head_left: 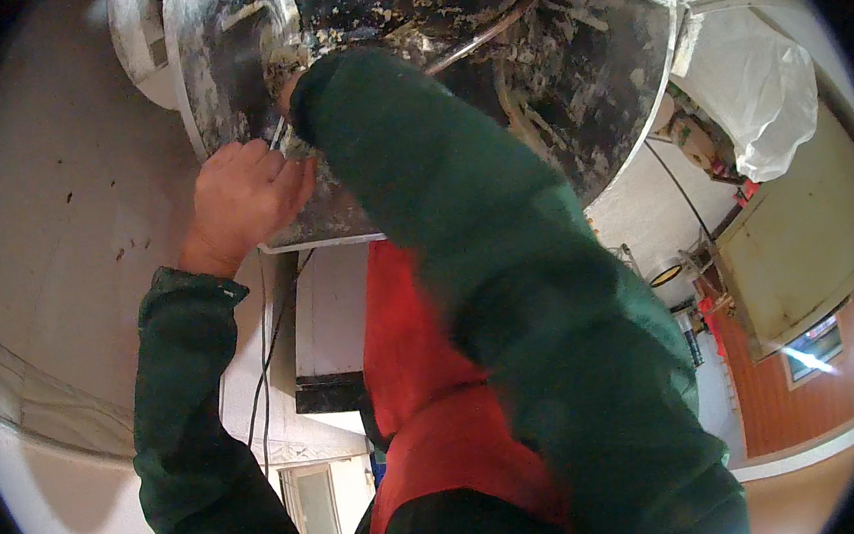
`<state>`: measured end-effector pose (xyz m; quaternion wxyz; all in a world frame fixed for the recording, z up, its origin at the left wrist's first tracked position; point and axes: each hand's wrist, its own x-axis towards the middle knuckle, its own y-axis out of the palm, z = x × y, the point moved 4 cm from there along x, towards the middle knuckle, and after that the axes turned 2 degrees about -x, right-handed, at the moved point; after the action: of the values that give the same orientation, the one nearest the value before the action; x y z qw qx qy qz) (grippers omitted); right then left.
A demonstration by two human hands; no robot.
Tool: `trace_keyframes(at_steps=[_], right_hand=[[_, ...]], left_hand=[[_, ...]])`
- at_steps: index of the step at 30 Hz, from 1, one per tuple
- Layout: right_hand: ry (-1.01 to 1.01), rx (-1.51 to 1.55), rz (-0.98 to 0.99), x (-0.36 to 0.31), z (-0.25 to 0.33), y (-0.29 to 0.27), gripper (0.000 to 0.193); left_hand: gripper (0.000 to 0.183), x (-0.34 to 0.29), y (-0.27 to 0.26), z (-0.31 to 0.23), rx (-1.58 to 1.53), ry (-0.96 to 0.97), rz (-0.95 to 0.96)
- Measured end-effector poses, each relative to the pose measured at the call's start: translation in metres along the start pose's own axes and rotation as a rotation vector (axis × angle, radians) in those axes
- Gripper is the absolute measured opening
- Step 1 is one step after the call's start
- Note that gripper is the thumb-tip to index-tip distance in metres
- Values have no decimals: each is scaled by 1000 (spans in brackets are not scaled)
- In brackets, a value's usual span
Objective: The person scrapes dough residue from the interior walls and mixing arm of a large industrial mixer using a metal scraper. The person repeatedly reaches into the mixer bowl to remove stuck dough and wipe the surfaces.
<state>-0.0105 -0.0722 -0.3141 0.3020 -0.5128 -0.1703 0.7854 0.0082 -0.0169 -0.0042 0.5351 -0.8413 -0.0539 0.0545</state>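
Note:
Both my hands reach up into a grimy, dark, round-edged housing (621,61) with a pale rim. My left hand (251,195) is closed near its lower left part, its fingers curled; whatever they hold is hidden. A thin, shiny metal shaft (279,133) shows just above those fingers, between the two hands. I cannot tell which hand grips it. My right hand (288,92) is almost wholly covered by its green sleeve; only a sliver of it shows beside the cuff. Inside the housing, a curved metal tube (485,42) runs behind my right forearm.
A white plastic bag (759,90) hangs right of the housing. Below the bag stands a yellowish panel (795,228). Dark cables (271,350) hang beneath the housing beside a white cabinet (328,315). A pale wall (53,236) rises on the left.

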Motion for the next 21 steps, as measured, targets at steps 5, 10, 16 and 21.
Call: trace_keyframes(at_steps=[5,10,16,21], right_hand=[[143,209,-131,-21,11,-12,26],[231,393,-181,-74,12,-26,25],[319,486,-157,-160,-45,-16,26],[238,496,-304,-189,-63,-28,26]], left_hand=[[19,-7,0,5,-45,13,58],[19,-4,-4,5,-97,99,93],[21,2,-2,-1,-92,10,187],[25,7,-7,-2,-116,43,60]])
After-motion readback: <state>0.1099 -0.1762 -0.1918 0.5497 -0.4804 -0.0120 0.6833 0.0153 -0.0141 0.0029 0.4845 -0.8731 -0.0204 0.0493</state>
